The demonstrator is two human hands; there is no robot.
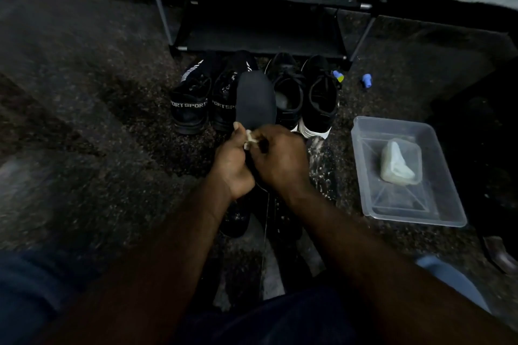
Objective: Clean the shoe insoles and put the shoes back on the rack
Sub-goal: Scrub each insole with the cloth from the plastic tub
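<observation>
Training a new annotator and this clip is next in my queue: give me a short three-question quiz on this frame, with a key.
1. How many shoes stand on the floor before the rack?
2. True or false: the left hand grips the insole.
3. What do the fingers of the right hand pinch? A) a white wad B) a brush C) a shoelace

Key: 1 four; 2 true; 3 A, the white wad, held against the insole.
</observation>
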